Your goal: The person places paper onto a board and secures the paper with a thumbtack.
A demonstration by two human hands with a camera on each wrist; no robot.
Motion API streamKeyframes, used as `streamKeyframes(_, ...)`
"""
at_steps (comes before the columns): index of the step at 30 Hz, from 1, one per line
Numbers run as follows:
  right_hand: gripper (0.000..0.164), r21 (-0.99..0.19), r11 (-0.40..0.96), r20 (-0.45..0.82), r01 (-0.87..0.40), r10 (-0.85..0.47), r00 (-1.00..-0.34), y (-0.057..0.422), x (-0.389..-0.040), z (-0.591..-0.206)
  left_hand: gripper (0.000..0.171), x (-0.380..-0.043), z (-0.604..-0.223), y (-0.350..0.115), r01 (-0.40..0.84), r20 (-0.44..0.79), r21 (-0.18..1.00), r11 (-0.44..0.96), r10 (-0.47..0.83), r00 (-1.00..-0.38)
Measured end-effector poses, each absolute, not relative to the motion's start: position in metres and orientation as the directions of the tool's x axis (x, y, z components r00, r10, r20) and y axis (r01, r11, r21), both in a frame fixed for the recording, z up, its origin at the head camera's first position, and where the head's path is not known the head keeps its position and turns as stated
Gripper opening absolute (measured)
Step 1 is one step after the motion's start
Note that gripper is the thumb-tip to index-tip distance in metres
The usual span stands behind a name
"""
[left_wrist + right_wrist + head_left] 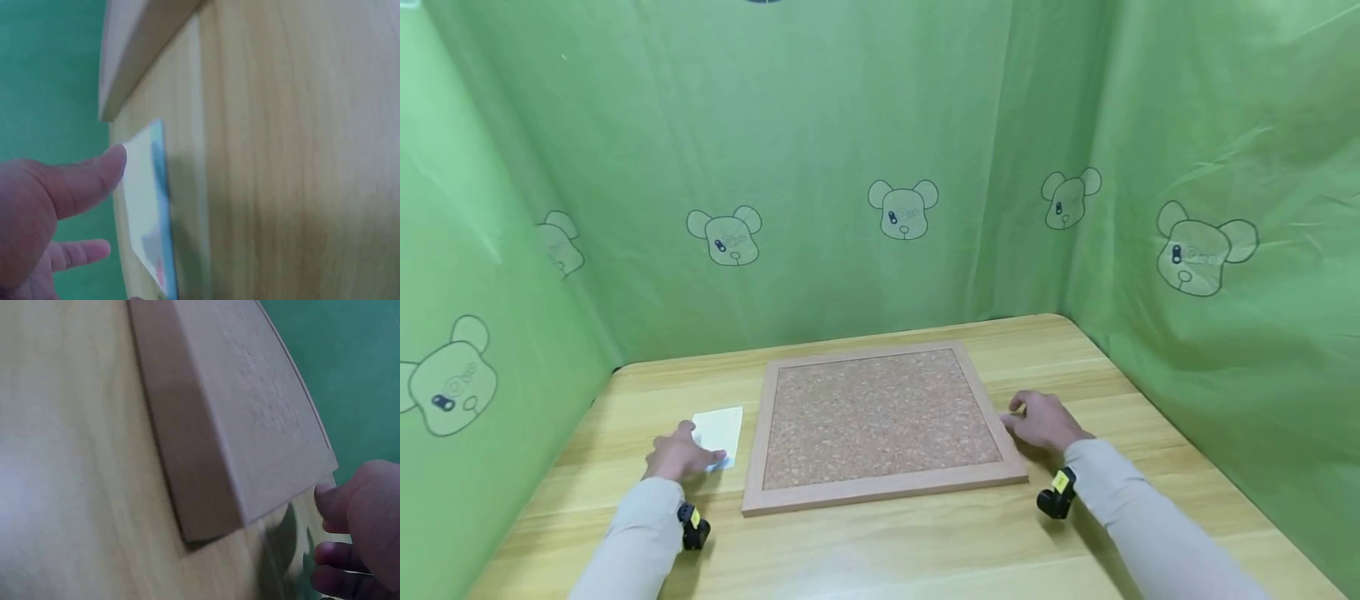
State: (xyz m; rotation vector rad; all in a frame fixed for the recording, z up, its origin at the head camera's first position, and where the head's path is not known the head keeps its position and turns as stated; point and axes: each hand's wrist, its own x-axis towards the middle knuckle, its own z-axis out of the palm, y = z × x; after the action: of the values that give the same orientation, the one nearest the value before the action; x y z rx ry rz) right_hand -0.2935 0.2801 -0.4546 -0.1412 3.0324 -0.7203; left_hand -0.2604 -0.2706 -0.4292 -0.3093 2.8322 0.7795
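A cork board [880, 417] with a pale wooden frame lies flat on the table. To its left is a small white card [722, 429] with a blue strip along its near edge and a reddish mark near one corner. My left hand [679, 454] hovers over the card's left side, fingers spread and thumb [94, 178] straight, its tip overlapping the card in the left wrist view. Beside the right side of the frame [275, 425], my right hand [1043, 421] has its thumb right at the frame's edge, with the other fingers loosely bent and holding nothing.
The light wooden table [865, 550] extends around the board on every side. Green curtains [820, 283] printed with bear heads enclose the back, left and right. Each wrist carries a small black camera [1056, 496].
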Motion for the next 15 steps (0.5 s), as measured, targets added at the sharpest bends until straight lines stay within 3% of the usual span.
streamKeyframes(6, 0.016, -0.418, 0.897, 0.013, -0.143, -0.151, -0.988, 0.2833, -0.2977, -0.4547, 0.086, -0.2617, -0.4305, -0.2718, -0.326, -0.263, 0.451, 0.831, -0.226, -0.938)
streamKeyframes(15, 0.024, -0.414, 0.897, 0.009, -0.156, -0.168, -0.986, 0.2902, -0.3040, -0.4623, 0.071, -0.2669, -0.4307, -0.2708, -0.293, -0.242, 0.352, 0.889, -0.217, -0.946)
